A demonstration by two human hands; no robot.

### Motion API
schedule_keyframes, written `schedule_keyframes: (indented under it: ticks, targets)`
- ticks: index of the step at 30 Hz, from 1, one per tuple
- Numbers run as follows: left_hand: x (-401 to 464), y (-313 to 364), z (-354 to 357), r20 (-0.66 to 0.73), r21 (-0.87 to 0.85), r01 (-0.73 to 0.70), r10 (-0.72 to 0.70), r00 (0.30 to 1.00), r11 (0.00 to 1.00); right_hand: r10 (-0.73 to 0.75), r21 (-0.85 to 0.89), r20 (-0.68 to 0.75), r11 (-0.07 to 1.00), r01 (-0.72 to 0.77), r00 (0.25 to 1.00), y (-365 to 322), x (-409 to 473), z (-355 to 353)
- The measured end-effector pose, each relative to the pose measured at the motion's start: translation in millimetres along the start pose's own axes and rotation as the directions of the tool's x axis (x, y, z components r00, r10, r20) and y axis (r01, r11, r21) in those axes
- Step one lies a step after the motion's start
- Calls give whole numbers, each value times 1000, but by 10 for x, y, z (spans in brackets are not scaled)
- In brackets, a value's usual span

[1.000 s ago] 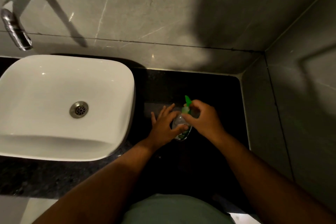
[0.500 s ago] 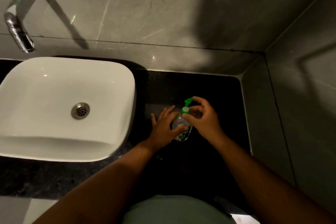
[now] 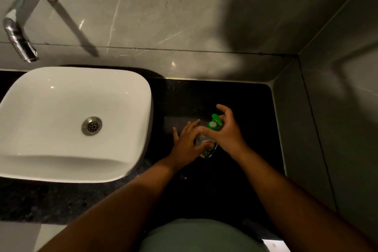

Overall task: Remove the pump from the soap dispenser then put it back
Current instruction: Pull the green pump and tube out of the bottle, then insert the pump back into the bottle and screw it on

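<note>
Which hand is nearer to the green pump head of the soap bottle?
Right. The right hand is at the green pump, its fingers curled around it. The left hand sits lower and to the left, holding the clear bottle.

One head-worn camera looks steeply down from above the counter (image 3: 235, 96), facing the wall (image 3: 163, 6). The sink (image 3: 61, 149) lies left, both forearms reaching in close below.

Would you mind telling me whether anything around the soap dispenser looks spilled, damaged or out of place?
Nothing stands out. The soap dispenser stands upright on the dark counter, steadied by the left hand, with its green pump on top. No spill shows.
</note>
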State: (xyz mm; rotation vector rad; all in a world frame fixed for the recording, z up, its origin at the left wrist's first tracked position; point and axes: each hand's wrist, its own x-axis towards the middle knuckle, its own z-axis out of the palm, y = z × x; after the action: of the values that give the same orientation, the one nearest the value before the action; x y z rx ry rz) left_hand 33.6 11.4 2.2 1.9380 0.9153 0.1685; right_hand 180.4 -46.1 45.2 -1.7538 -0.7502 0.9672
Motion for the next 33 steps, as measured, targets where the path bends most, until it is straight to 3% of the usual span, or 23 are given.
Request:
schedule_keyframes:
  ticks: [4, 6, 10, 17, 24, 29, 33]
  targets:
    - [5, -48, -12, -23, 14, 24, -23, 999, 1000, 16, 119, 123, 992, -30, 992, 57, 0, -82]
    - [12, -85, -14, -40, 50, 21, -19, 999, 999, 22, 133, 108, 991, -36, 994, 68, 5, -105]
    - [31, -92, -13, -29, 28, 15, -14, 999, 999, -26, -11, 13, 1000, 26, 1000, 37, 37, -49]
    - [50, -115, -12, -39, 56, 10, -8, 999, 998, 17, 92, 175, 995, -34, 984, 69, 13, -149]
    - [39, -113, 5, -10, 22, -10, 10, 1000, 1000, -21, -61, 104, 998, 27, 994, -36, 52, -105]
    - [48, -171, 22, -54, 54, 11, -8, 998, 998, 17, 124, 189, 991, -41, 982, -29, 46, -163]
    - [41, -155, 28, -65, 58, 12, -8, 998, 998, 40, 90, 174, 994, -56, 984, -32, 48, -201]
